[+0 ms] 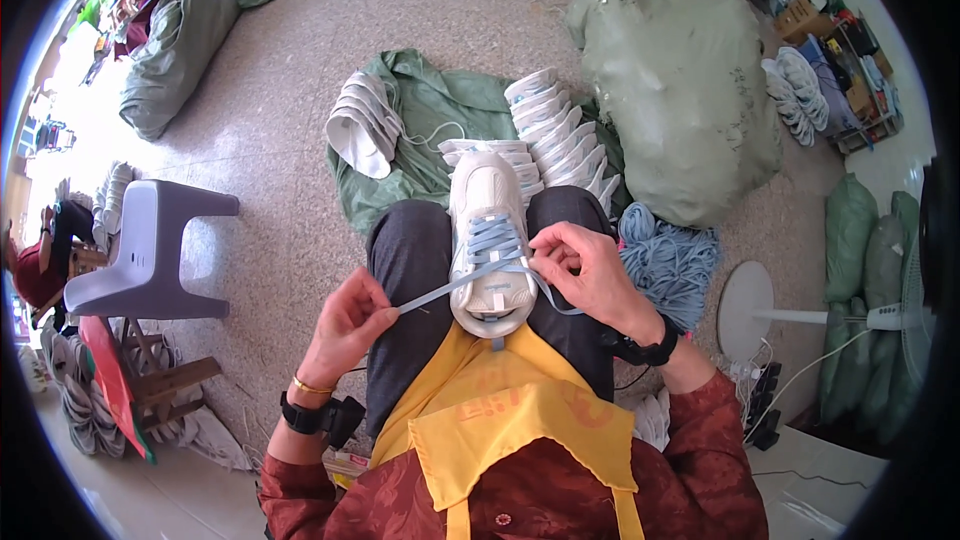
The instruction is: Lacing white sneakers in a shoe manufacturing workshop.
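Observation:
A white sneaker rests upright between my knees, its toe pointing away from me. Light blue shoelace crosses its upper part in several rows. My left hand pinches one end of the lace and draws it taut out to the left of the shoe. At the right side of the eyelets my right hand is closed, thumb and forefinger together at the lace. A loose length of lace hangs in a loop below the right fingers. Exactly what those right fingertips grip is partly hidden.
Stacked white shoe uppers lie on a green cloth ahead. A bundle of blue laces sits by my right knee, near a large green sack. A grey plastic stool stands left; a white fan stands right.

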The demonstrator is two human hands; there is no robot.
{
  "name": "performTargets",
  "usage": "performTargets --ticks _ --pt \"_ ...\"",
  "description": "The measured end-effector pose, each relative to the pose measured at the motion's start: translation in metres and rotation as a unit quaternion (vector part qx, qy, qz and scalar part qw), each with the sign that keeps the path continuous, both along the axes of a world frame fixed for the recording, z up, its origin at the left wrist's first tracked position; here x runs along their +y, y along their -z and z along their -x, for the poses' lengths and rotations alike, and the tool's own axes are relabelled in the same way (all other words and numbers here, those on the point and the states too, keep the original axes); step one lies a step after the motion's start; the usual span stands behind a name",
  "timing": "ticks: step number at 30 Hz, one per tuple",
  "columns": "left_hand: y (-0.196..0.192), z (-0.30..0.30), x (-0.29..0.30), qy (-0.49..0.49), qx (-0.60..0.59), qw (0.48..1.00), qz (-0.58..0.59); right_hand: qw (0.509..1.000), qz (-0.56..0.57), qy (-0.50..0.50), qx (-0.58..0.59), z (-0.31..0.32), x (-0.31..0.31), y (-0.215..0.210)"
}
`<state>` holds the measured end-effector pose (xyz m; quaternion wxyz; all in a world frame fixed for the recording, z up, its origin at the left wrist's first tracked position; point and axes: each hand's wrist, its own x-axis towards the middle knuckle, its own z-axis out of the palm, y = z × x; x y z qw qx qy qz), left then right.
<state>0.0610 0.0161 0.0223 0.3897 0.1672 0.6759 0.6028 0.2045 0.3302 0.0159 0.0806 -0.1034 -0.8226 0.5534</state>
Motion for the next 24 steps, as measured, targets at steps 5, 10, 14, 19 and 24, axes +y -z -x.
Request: performTargets --ticks 5,10,14,19,24 --pt "0.007 -0.002 0.003 0.037 0.048 0.998 0.012 0.996 -0.021 -0.037 -0.081 -0.017 -0.006 -0.024" --pt "0.002 -0.002 0.007 0.045 0.189 0.979 0.067 0.991 -0.125 -0.042 -0.021 -0.029 0.001 -0.017" --pt "-0.010 -0.004 0.017 0.044 0.347 0.932 0.096 0.981 -0.190 0.001 0.040 -0.029 0.003 -0.014" --pt "-0.013 -0.008 0.017 0.034 0.367 0.924 0.099 0.976 -0.216 -0.015 0.024 -0.022 -0.004 -0.039" --pt "-0.010 -0.007 0.011 0.024 0.375 0.922 0.092 0.953 -0.291 -0.024 0.081 -0.030 0.004 -0.030"
